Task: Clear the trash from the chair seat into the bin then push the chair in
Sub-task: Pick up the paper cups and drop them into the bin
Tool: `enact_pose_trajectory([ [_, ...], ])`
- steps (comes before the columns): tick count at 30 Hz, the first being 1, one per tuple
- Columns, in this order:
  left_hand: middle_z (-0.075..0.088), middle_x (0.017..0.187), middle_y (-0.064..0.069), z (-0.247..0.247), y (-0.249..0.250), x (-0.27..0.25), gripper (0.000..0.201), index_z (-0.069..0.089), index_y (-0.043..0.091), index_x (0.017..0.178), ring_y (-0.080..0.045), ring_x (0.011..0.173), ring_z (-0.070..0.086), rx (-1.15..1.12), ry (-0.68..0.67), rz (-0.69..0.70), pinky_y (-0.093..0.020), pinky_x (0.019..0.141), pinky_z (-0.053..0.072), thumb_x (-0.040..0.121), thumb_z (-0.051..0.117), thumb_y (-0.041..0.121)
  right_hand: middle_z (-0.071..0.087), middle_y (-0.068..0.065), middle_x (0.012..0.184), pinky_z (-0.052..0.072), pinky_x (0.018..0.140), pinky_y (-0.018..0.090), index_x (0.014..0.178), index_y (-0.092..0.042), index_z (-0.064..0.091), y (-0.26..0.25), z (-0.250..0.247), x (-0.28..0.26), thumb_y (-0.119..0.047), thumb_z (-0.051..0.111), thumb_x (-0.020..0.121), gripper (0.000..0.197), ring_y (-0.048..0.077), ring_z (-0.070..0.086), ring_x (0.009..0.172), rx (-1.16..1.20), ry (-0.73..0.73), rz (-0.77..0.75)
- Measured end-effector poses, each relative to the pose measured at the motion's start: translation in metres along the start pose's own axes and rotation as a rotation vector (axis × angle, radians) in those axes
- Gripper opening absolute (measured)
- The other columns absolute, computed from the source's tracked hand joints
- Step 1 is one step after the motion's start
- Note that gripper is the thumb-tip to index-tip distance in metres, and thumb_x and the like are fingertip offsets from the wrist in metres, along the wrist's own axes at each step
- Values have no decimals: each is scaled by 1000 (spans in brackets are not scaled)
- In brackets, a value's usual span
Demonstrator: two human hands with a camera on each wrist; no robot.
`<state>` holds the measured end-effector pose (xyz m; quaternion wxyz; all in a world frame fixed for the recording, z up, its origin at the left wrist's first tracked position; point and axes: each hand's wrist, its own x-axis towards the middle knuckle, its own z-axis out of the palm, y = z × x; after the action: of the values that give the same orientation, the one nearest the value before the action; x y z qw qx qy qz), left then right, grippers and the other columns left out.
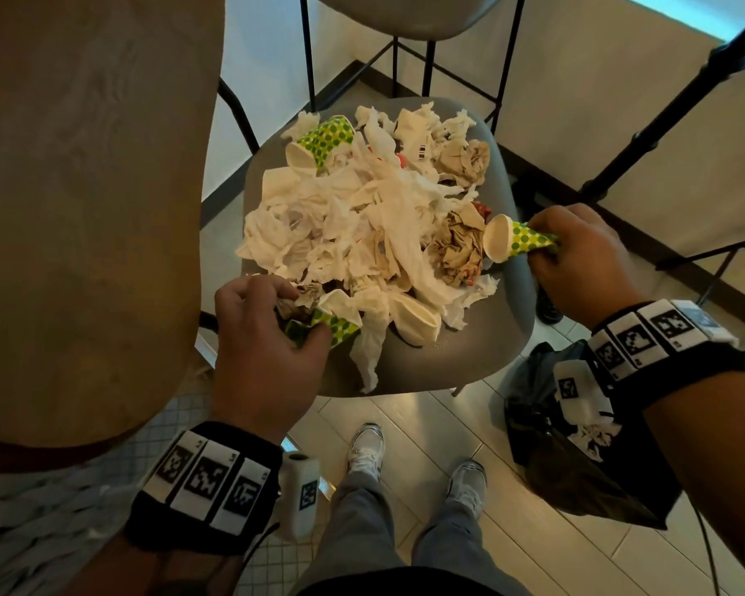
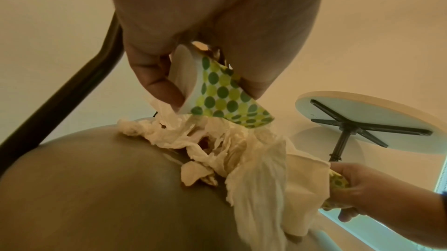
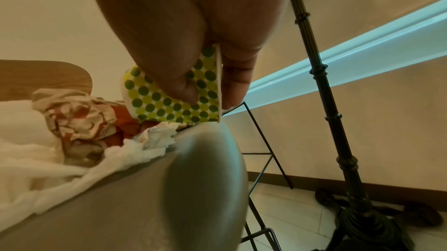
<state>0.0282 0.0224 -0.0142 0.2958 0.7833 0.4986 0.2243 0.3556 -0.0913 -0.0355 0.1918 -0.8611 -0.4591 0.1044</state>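
While both hands (image 1: pixel 586 260) grip crushed cups (image 1: pixel 517 243), their mouths face the pile (image 1: pixel 362 217)

Green-dotted paper cups (image 1: pixel 521 240) lie among white tissues (image 1: pixel 340 221) and brown napkins (image 1: pixel 465 159) on a grey seat (image 1: pixel 482 333).

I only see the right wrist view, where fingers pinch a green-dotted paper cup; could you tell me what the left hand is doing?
Observer: The left hand grips a second crushed green-dotted paper cup at the near edge of the grey chair seat.
Operator: Thanks. Where is the bin?
Observer: A black bin bag stands on the floor, right of the chair.
Operator: Any dotted cups left?
Observer: One more dotted cup, at the far side of the white tissue pile.
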Motion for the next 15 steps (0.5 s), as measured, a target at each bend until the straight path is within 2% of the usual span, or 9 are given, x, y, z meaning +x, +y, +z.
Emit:
enact_pose_trajectory([
  [6,34,124,2,-1,-3,-7,49,53,14,112,-13,94,48,19,21,24,3,79,37,76,85,15,54,8,112,38,78,33,119,-13,64,4,5,-5,-17,64,95,24,20,48,95,42,1,64],
  [10,34,125,2,-1,-3,-10,50,53,14,112,-16,99,52,13,18,25,-10,82,42,75,86,14,55,11,114,37,80,33,118,-13,64,8,6,-6,-18,65,95,23,21,49,96,55,11,98],
  [15,36,127,0,-3,-1,-14,50,52,14,112,-13,98,50,2,31,36,-12,86,42,76,86,12,55,12,116,37,80,33,121,-13,62,11,7,-6,-19,65,96,26,19,46,96,64,12,131],
])
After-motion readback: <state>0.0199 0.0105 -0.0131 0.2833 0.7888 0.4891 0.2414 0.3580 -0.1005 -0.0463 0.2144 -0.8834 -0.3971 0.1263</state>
